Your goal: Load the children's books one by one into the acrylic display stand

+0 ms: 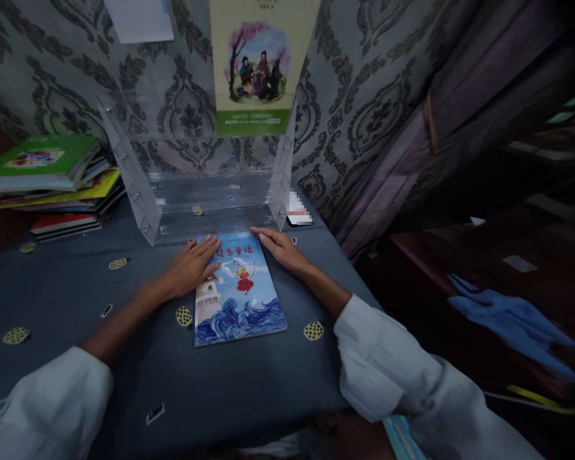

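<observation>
A thin picture book (239, 300) with a blue sea and lighthouse cover lies flat on the dark blue cloth (67, 300). My left hand (191, 265) rests on the book's upper left corner, fingers stretched flat. My right hand (278, 246) lies along the book's upper right edge, fingers also extended and flat. Just beyond the book stands a clear acrylic display stand (211, 191), holding a green-bordered picture book (259, 64) upright on its upper tier.
A stack of several books (52, 182) sits at the far left of the table. Patterned grey wallpaper backs the stand. A purple curtain (436, 140) hangs at right, with dark furniture and a blue cloth (512, 319) beyond the table's right edge.
</observation>
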